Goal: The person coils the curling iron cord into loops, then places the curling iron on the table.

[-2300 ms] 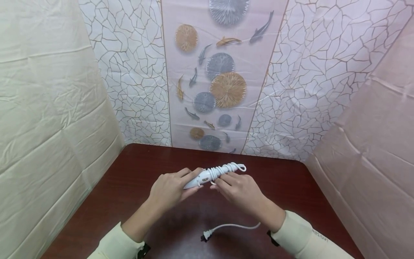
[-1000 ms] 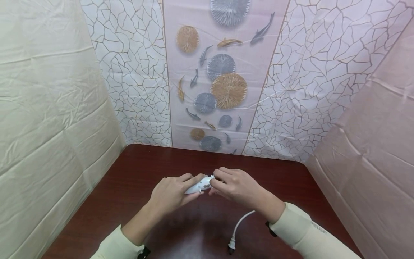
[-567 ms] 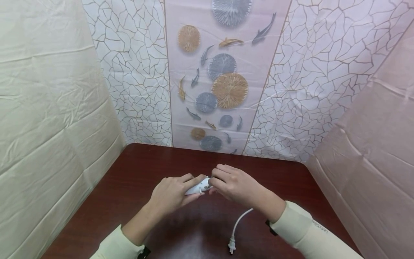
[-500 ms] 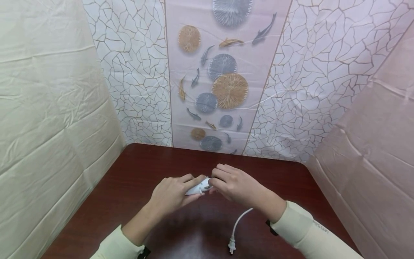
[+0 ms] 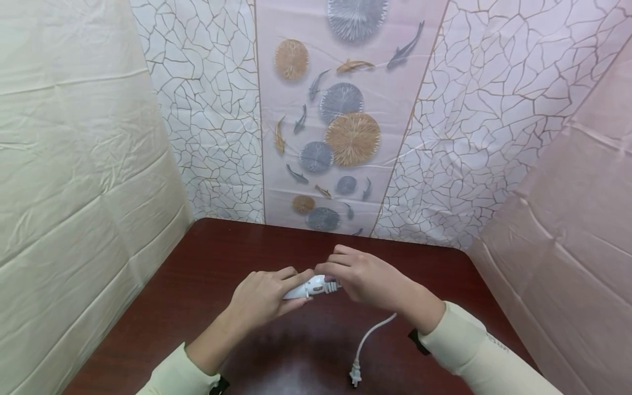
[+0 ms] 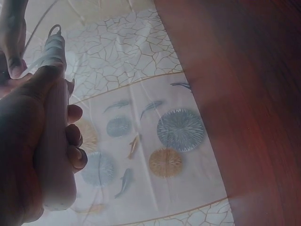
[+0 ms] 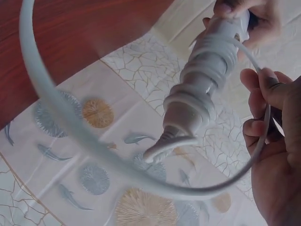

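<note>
My left hand [image 5: 259, 292] grips a white wand-shaped electric appliance [image 5: 316, 285], holding it tilted above the table with fingers wrapped round its smooth end. A small brownish oval shows on its side in the head view. Several turns of white cord [image 7: 190, 106] circle the narrower half, and the cord's stiff sleeve bends out at the tip. My right hand [image 5: 372, 281] pinches the cord between thumb and fingertips beside these turns. From that pinch the loose part sweeps round in a wide loop. Its free end hangs below the right wrist, ending in a two-pin plug [image 5: 355, 374].
A dark red-brown table [image 5: 237, 241] with rounded far corners lies beneath both hands. Behind it hangs a patterned cloth [image 5: 345, 137] with printed fish and discs. Pale plain cloths [image 5: 89, 164] enclose the left and right sides.
My right hand went from below the appliance to over its wound end, then slightly right, with the cord. The plug end swung right and lower. My left hand keeps its grip almost in place.
</note>
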A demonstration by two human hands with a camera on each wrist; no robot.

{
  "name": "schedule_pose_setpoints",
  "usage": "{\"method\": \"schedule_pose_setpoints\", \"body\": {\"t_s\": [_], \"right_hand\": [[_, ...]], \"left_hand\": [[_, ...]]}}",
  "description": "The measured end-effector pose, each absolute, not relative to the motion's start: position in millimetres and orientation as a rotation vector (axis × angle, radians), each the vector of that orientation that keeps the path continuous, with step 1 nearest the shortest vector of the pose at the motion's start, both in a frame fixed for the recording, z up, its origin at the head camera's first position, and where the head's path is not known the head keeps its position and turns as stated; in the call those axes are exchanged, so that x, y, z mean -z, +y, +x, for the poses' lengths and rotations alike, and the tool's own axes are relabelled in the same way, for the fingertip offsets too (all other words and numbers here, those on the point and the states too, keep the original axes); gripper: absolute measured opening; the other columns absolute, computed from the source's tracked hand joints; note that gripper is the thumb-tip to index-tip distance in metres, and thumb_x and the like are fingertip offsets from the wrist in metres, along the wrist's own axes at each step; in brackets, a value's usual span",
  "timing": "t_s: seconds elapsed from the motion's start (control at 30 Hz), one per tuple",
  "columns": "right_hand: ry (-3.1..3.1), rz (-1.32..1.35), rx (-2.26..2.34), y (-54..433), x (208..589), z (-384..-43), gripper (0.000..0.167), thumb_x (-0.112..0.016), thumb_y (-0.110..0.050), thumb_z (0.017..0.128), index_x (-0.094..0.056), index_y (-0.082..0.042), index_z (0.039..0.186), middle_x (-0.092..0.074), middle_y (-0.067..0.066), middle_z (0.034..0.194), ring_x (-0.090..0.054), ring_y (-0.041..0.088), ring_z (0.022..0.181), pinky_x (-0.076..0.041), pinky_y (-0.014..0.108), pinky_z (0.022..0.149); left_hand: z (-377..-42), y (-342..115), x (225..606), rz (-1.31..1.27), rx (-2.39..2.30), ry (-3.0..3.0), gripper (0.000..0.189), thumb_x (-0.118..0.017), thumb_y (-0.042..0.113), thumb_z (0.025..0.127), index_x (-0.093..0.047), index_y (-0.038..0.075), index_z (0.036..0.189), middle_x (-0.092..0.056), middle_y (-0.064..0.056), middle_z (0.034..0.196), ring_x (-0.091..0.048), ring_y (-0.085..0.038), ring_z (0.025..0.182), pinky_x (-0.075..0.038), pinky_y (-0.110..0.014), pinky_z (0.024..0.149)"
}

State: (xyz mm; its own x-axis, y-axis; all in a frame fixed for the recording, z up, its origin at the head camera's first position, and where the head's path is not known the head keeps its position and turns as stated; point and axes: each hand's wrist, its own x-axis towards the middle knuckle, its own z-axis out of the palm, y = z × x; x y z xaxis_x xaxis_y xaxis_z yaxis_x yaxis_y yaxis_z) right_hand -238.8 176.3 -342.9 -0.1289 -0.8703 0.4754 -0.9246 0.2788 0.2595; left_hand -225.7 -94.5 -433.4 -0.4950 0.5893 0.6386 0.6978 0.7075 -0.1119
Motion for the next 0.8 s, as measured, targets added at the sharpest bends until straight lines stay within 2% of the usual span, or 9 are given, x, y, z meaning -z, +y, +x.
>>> {"method": "schedule_pose_setpoints", "body": {"t_s": [0.13, 0.3, 0.43, 0.53, 0.67, 0.8], "right_hand": [[-2.061, 1.57, -0.257, 178.3, 340.7, -243.8, 0.023, -0.086, -0.005, 0.092, -0.076, -0.011, 0.113, -0.073, -0.003, 0.1, -0.066, 0.012, 0.092, -0.058, 0.024, 0.082], [-2.093, 1.537, -0.383, 181.3, 339.7, -249.2, 0.025, -0.091, -0.005, 0.088, -0.074, -0.013, 0.104, -0.072, -0.003, 0.097, -0.07, 0.01, 0.086, -0.059, 0.025, 0.077], [-2.164, 1.482, -0.438, 184.5, 339.4, -255.1, 0.028, -0.097, -0.014, 0.084, -0.073, -0.015, 0.099, -0.073, -0.007, 0.092, -0.069, 0.008, 0.079, -0.058, 0.025, 0.073], [-2.27, 1.399, -0.462, 186.9, 338.6, -260.5, 0.031, -0.099, -0.021, 0.082, -0.07, -0.017, 0.091, -0.07, -0.011, 0.081, -0.062, 0.004, 0.071, -0.054, 0.025, 0.067], [-2.511, 1.25, -0.566, 190.3, 337.6, -266.1, 0.039, -0.101, -0.036, 0.079, -0.064, -0.024, 0.076, -0.055, -0.019, 0.064, -0.047, -0.001, 0.061, -0.043, 0.023, 0.058], [-2.696, 1.159, -0.736, 193.9, 338.7, -269.6, 0.04, -0.098, -0.046, 0.081, -0.063, -0.027, 0.072, -0.047, -0.019, 0.059, -0.041, -0.002, 0.057, -0.04, 0.022, 0.058]], "left_hand": [[-224.8, -94.8, 432.8, -0.979, 0.201, -2.236, 0.051, -0.082, 0.053, 0.096, -0.073, 0.033, 0.142, -0.075, 0.013, 0.103, -0.061, -0.008, 0.06, -0.047, -0.027, 0.05], [-223.5, -95.3, 432.5, -0.996, 0.204, -2.232, 0.05, -0.083, 0.052, 0.096, -0.073, 0.034, 0.142, -0.076, 0.015, 0.105, -0.063, -0.007, 0.062, -0.048, -0.028, 0.051], [-223.0, -94.5, 432.3, -1.026, 0.203, -2.21, 0.051, -0.083, 0.052, 0.096, -0.073, 0.034, 0.143, -0.076, 0.016, 0.106, -0.066, -0.007, 0.066, -0.049, -0.028, 0.052], [-222.4, -93.9, 431.8, -1.058, 0.201, -2.184, 0.051, -0.082, 0.053, 0.097, -0.073, 0.034, 0.144, -0.076, 0.016, 0.106, -0.067, -0.006, 0.068, -0.048, -0.027, 0.052], [-222.0, -93.3, 431.2, -1.088, 0.189, -2.144, 0.052, -0.082, 0.054, 0.096, -0.072, 0.035, 0.143, -0.076, 0.017, 0.106, -0.069, -0.006, 0.071, -0.048, -0.026, 0.051], [-222.8, -93.0, 431.1, -1.097, 0.168, -2.098, 0.055, -0.083, 0.054, 0.095, -0.072, 0.034, 0.144, -0.077, 0.017, 0.107, -0.072, -0.007, 0.074, -0.049, -0.025, 0.052]]}}
